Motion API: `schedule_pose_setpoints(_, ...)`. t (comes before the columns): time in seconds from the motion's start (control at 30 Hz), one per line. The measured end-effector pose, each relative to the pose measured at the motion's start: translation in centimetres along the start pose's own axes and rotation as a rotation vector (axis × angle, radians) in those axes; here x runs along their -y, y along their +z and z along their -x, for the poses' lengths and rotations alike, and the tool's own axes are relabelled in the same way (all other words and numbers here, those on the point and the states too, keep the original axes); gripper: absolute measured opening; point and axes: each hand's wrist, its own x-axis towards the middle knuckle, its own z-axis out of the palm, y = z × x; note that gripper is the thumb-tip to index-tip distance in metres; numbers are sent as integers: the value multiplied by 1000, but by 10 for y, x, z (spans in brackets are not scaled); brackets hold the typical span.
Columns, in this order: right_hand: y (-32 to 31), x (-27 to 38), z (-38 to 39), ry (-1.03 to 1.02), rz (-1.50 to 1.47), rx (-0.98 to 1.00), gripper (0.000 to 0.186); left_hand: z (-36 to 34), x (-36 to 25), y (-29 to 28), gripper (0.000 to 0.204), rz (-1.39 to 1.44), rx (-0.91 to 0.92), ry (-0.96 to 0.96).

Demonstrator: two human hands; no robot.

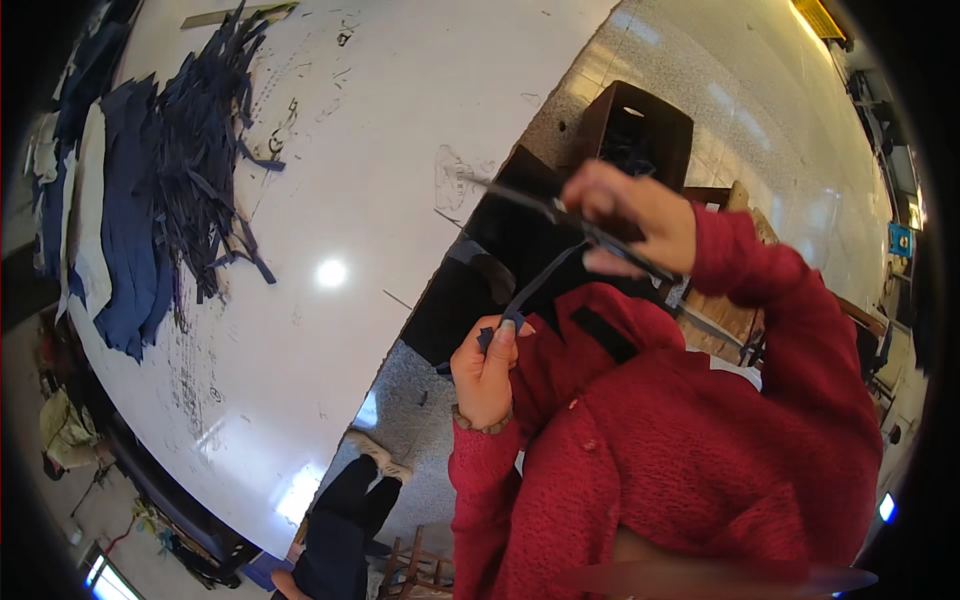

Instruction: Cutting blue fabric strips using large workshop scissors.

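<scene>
Scissors (553, 209) and strip (541, 279) beside the counter's (380, 200) edge
Left grip (483, 372) pinches strip, right grip (645, 215) clasps scissors; slack could cause miscutting.

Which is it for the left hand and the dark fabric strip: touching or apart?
Touching. The head view shows it: the left hand pinches the dark fabric strip near its lower end, thumb pressed against the cloth.

Blurred scissors (545, 206) in the right of the hands (650, 215); person (338, 540) cut off below.
</scene>
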Motion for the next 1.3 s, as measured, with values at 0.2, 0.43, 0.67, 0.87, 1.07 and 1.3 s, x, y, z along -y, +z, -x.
schedule_pose_setpoints(0.2, 63, -31, 102, 313, -594, 219, 58, -7, -4, 4, 19, -78, 20, 34)
schedule_pose_setpoints(0.43, 65, -33, 95, 371, -607, 271, 54, -10, -3, 12, 17, -117, 17, 63)
schedule_pose_setpoints(0.67, 56, -15, 73, 270, -493, 260, 53, -9, 5, 22, 18, -117, 30, 127)
schedule_pose_setpoints(0.87, 55, -10, 77, 304, -456, 231, 54, -10, 3, 26, 18, -102, 37, 166)
schedule_pose_setpoints(1.07, 62, -9, 83, 373, -577, 220, 55, -9, 5, 23, 17, -79, 93, 159)
schedule_pose_setpoints(1.3, 66, -9, 88, 349, -797, 230, 55, -10, 5, 31, 17, 9, 61, 150)
